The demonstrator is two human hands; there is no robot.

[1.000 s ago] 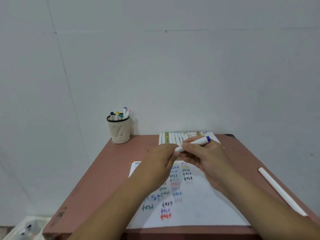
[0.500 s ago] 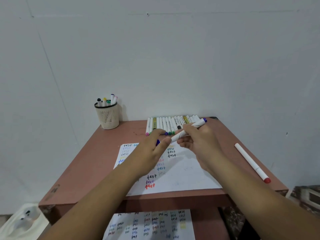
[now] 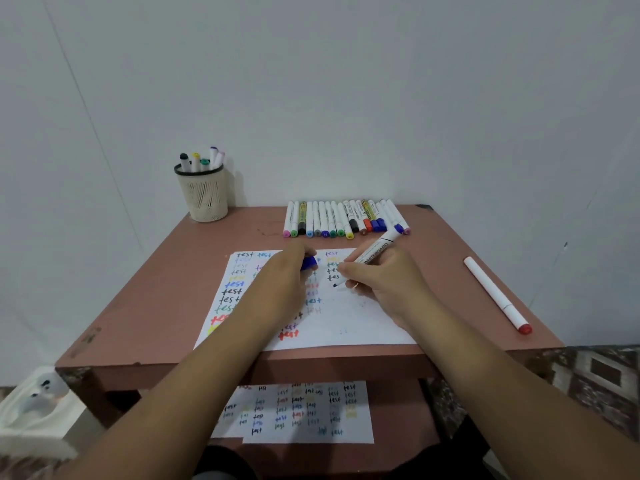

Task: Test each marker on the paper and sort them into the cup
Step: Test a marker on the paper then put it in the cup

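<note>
Whiteboard marker [image 3: 375,250] uncapped, held slantwise over the upper right part of the paper [image 3: 360,320], dark blue tip down and at or just off the sheet — contact too fine to call. Pinched low on the barrel by the right hand [image 3: 384,282], fingers curled round it in a writing grip. Blue cap [image 3: 309,262] kept in the left hand [image 3: 285,275], fingers curled about it, hand resting on the middle of the paper.

Judged step: testing this marker — cap off, tip poised below the short right-hand column of "test" words, no fresh word visible under it yet.

Next move, as a judgement: write the test word in the blank space beneath that column, then bring cap and tip together, press shut, and carry the marker to the cup [image 3: 202,195] at the far left corner of the table [image 3: 166,271]. Calls for a light, steady stroke while the left hand keeps the sheet from sliding.

Farther out: a row of markers [image 3: 343,220] lying side by side at the back edge, caps toward the person; five markers standing in the cup; a lone red-capped marker [image 3: 497,294] well apart on the right. Below the tabletop, another filled sheet [image 3: 304,414] on a lower shelf.
</note>
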